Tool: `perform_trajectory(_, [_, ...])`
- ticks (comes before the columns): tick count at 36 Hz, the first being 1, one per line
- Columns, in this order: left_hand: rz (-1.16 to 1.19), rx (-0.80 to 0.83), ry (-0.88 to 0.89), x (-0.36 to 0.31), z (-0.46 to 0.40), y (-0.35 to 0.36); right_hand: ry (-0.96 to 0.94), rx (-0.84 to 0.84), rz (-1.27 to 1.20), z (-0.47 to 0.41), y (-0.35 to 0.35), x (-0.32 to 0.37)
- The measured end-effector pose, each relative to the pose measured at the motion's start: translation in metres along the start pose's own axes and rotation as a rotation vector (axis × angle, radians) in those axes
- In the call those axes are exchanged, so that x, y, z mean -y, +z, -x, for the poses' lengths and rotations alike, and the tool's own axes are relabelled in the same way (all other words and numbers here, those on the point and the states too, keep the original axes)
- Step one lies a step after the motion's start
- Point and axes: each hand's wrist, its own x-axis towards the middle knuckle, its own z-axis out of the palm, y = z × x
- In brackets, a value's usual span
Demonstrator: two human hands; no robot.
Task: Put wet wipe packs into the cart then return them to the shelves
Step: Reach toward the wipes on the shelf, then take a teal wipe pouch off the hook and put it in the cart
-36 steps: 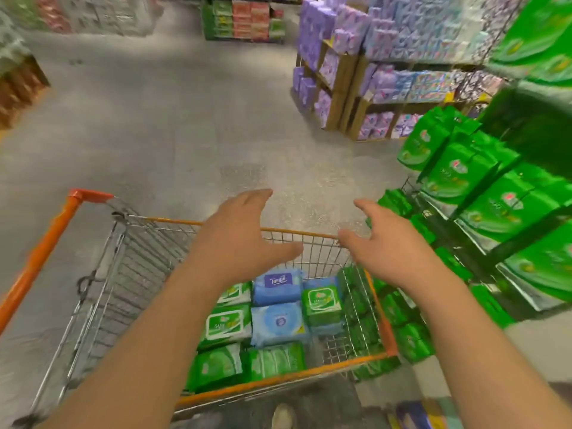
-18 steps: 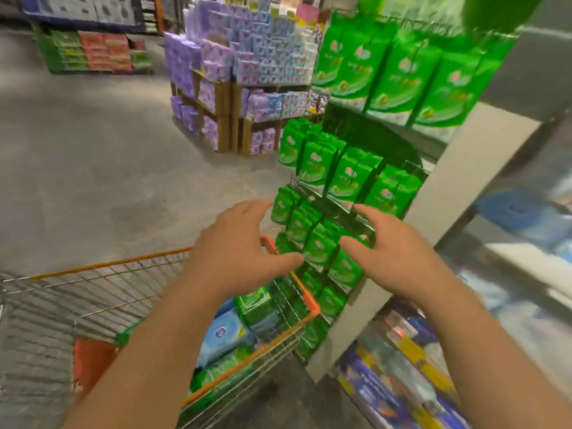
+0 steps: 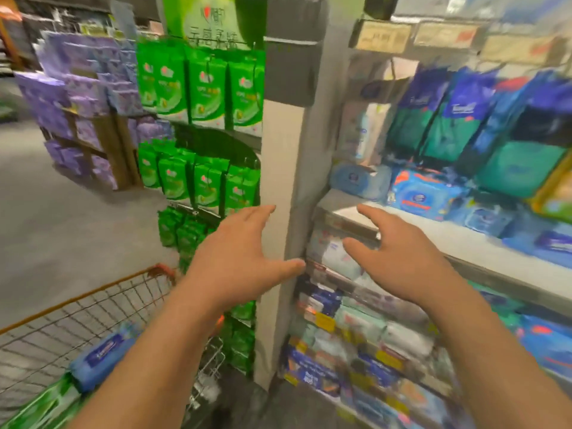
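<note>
Blue and green wet wipe packs [image 3: 102,351] lie in the cart [image 3: 93,305] at lower left, so this looks like the return step. Both hands hover empty before the shelves [image 3: 433,230], left hand [image 3: 238,258] and right hand [image 3: 399,261] spread open, palms facing. Next, probably, reach back for a pack; blur hides detail.

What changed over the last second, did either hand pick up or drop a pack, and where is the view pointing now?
The view swung right, from the cart to the shelves of blue packs; the cart now sits at lower left. Neither hand took hold of or let go of anything. The left hand and right hand stayed open, empty and raised, and packs remain in the cart.
</note>
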Motion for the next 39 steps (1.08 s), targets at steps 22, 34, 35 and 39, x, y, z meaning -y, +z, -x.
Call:
perform_trajectory(22, [0.037, 0.094, 0.237, -0.206, -0.057, 0.117, 0.327, -0.145, -0.05, 0.055, -0.097, -0.217])
perform_trajectory(34, [0.017, 0.07, 0.302, -0.218, -0.122, 0.14, 0.415, -0.192, -0.029, 0.016, -0.093, -0.244])
perform_trajectory(35, [0.021, 0.078, 0.306, -0.217, -0.129, 0.141, 0.41, -0.197, -0.025, 0.011, -0.093, -0.245])
perform_trajectory(39, [0.042, 0.084, 0.342, -0.21, -0.165, 0.148, 0.392, -0.229, -0.039, -0.019, -0.094, -0.245])
